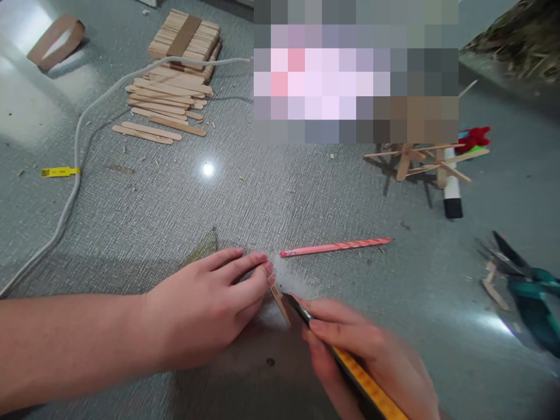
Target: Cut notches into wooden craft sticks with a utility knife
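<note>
My left hand (214, 297) presses a short wooden stick (280, 305) down on the grey table, its fingers together over the stick's upper end. Around a yellow and black craft knife (359, 373) the fingers of my right hand (367, 350) are closed. The knife's dark blade points up and left, its tip at the stick beside a small marking. Just beyond both hands lies a pink striped pencil (336, 247). The part of the stick beneath my left fingers is hidden.
Loose wooden sticks (166, 105) and a banded bundle (186, 38) lie at the back left, crossed by a white cable (77, 140). At the right are a stick structure (422, 160), a marker (452, 189) and green-handled pliers (534, 297). A brown paper loop (56, 44) sits far left.
</note>
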`<state>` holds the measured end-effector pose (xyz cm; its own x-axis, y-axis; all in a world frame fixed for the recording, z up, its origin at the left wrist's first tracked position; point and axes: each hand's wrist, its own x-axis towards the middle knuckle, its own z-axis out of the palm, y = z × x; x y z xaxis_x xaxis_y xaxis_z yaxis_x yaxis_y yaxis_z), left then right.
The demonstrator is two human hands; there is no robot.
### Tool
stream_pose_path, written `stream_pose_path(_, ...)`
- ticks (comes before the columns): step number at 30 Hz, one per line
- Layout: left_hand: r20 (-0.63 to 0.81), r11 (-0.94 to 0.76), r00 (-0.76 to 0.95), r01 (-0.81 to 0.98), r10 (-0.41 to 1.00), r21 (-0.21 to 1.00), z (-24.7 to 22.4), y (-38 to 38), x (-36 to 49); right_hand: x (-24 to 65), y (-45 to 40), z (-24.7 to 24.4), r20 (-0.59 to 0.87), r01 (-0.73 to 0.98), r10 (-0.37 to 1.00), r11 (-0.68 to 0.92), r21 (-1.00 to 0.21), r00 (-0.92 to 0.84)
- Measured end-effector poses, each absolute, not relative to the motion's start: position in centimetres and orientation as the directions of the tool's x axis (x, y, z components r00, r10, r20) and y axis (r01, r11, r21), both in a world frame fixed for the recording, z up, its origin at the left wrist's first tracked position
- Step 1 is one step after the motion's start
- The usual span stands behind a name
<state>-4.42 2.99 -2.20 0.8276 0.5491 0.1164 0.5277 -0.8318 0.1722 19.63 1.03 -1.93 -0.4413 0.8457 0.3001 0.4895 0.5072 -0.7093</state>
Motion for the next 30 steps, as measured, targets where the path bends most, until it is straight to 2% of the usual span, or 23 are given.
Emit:
stream_pose_path(4,0.127,-0.835,0.829,0.525,0.545,0.162,-2.3,3.0,-4.4,19.5,1.4,-2.0,0.310,0.514,0.828,0.539,-0.667,-0.466)
stream_pose_path(30,0.126,-0.829,0.822,0.536,0.556,0.161,-2.0,3.0,-4.0,18.9,0.5,-1.9,0.260,0.531,0.842,0.508,-0.678,-0.473)
